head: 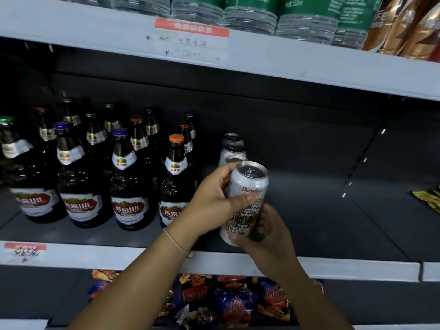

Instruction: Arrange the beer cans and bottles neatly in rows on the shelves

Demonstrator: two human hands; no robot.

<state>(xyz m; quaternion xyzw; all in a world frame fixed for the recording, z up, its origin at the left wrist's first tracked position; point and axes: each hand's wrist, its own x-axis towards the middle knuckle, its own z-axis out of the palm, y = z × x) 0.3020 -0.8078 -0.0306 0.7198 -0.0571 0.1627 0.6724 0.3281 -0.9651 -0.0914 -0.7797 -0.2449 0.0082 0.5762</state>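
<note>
Progress: partway | done: dark glass beer bottles [123, 177] ranked in rows, a file of silver cans [232, 148] started just right of them | held: white aluminium beer can [246, 201], tilted at the file's front, grasped by left hand [214, 198] and right hand [266, 232] | left: shelf [321, 210] right of bottles unfilled.
</note>
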